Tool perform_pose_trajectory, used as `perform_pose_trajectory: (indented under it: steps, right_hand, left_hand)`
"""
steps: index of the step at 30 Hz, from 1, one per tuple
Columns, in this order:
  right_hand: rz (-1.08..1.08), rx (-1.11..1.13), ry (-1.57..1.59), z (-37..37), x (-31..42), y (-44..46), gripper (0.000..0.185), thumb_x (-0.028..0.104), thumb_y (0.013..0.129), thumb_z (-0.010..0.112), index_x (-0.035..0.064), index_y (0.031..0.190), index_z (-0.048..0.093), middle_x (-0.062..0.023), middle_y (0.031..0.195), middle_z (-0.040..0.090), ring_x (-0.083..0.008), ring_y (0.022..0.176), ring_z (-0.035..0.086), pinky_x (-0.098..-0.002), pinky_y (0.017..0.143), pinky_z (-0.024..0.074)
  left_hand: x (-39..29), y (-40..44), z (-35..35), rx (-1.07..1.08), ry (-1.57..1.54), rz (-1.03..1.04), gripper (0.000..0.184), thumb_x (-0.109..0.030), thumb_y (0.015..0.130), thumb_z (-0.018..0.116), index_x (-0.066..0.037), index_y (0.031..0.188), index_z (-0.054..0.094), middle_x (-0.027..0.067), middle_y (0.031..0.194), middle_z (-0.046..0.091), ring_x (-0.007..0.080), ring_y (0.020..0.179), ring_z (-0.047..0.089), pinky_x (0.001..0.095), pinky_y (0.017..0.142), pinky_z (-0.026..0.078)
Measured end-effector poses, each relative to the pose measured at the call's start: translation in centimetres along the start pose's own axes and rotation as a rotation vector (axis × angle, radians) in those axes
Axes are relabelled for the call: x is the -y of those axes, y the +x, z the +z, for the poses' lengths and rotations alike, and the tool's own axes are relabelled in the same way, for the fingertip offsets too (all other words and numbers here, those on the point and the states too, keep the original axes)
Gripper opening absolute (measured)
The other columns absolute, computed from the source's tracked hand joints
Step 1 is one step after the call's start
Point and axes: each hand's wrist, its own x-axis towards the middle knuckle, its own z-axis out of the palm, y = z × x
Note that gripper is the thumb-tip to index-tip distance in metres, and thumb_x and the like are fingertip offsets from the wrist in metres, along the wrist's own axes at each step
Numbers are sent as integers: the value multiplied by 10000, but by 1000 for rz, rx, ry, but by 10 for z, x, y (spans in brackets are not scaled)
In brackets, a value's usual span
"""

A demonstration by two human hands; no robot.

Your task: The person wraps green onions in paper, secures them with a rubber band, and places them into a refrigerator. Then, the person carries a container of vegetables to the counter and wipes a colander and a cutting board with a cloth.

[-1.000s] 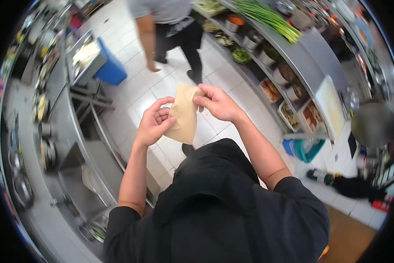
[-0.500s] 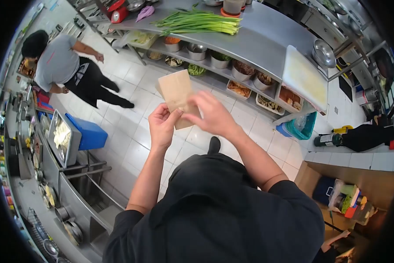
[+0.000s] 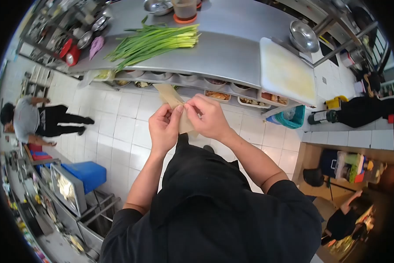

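Both my hands are raised in front of my body over the tiled floor, at a tan piece of paper (image 3: 169,94) that looks folded or like a small envelope. My left hand (image 3: 163,128) pinches it between thumb and curled fingers. Close beside it, the fingertips of my right hand (image 3: 211,117) are pinched together at the paper's right edge, almost touching my left thumb. Part of the paper is hidden behind my hands, and its lower end shows between them.
Ahead stands a steel counter (image 3: 232,57) with spring onions (image 3: 155,41), a white cutting board (image 3: 288,72) and a metal bowl (image 3: 303,37). Food containers line the shelf below. A teal bin (image 3: 292,119) is at right. A person in grey (image 3: 28,118) stands left, near a blue container (image 3: 86,175).
My view has shifted closer to the counter. My right hand, blurred and fingers apart before, is now pinched at the paper beside my left hand. The person in grey appears farther left.
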Motion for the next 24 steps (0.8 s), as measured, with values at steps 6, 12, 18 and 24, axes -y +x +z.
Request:
perform_pose_trajectory:
  steps: [6, 12, 18, 24]
  right_hand:
    - [140, -148, -51, -25, -29, 67, 77, 37, 953, 661, -26, 909, 664, -80, 788, 618, -146, 662, 572, -288, 579, 448]
    - [205, -392, -186, -44, -33, 129, 70, 41, 956, 653, -22, 926, 652, -111, 815, 601, -206, 646, 558, -329, 586, 447]
    - [157, -442, -370, -75, -36, 153, 95, 64, 972, 630, -18, 925, 619, -164, 812, 600, -307, 663, 584, -377, 604, 460]
    - [233, -358, -332, -114, -44, 151, 129, 87, 996, 601, -24, 931, 604, -193, 818, 620, -338, 680, 596, -391, 612, 467]
  left_hand:
    - [6, 103, 19, 183, -115, -9, 129, -103, 1036, 633, 22, 1027, 661, 0, 878, 679, 21, 755, 588, 192, 666, 470]
    - [-5, 193, 50, 359, -238, -25, 114, -97, 1036, 630, 16, 1041, 638, 13, 911, 682, 28, 777, 594, 196, 685, 474]
    - [-25, 233, 84, 510, -173, -50, 188, -157, 1034, 646, 22, 1077, 684, 27, 936, 711, 48, 814, 616, 227, 721, 497]
    - [-20, 237, 118, 559, -61, -26, 266, -216, 1030, 657, 22, 1127, 727, 28, 967, 738, 50, 834, 630, 243, 719, 511]
